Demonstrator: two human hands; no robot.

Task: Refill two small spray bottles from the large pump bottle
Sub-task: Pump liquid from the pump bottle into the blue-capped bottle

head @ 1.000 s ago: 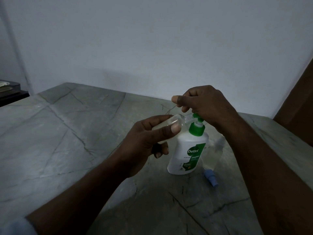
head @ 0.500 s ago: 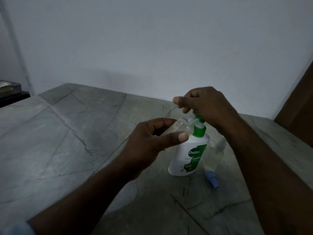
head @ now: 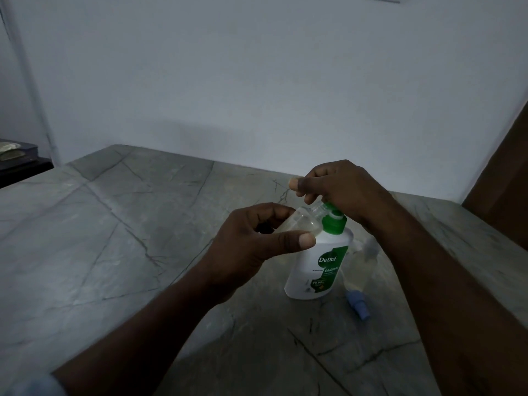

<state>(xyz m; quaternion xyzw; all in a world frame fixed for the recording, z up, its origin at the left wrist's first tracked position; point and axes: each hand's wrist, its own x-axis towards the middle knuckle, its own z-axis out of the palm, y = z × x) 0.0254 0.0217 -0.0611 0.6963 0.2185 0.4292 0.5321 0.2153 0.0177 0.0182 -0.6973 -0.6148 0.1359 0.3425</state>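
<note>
The person's left grip point(head: 257, 247) is wrapped round a small clear spray bottle point(head: 300, 222). The bottle is capless and tilted so that its neck meets the green nozzle of the Dettol pump bottle point(head: 317, 270), which stands upright on the worktop point(head: 128, 238). The right grip point(head: 343, 190) is curled over the pump head, grasping it from above. The held bottle seems to have a little pale liquid in it, so I'd call this one mid-fill.

Just behind the Dettol, to its right, a second small bottle point(head: 363, 264) stands holding yellowish liquid, and a blue spray cap point(head: 358, 305) lies loose near its foot. It looks filled but uncapped, though the light is too dim to be sure. Capping appears to be left.

The worktop is grey veined stone against a plain pale wall. There is a dark cabinet point(head: 17, 164) at far left and a brown wood panel point(head: 503, 172) at right.
</note>
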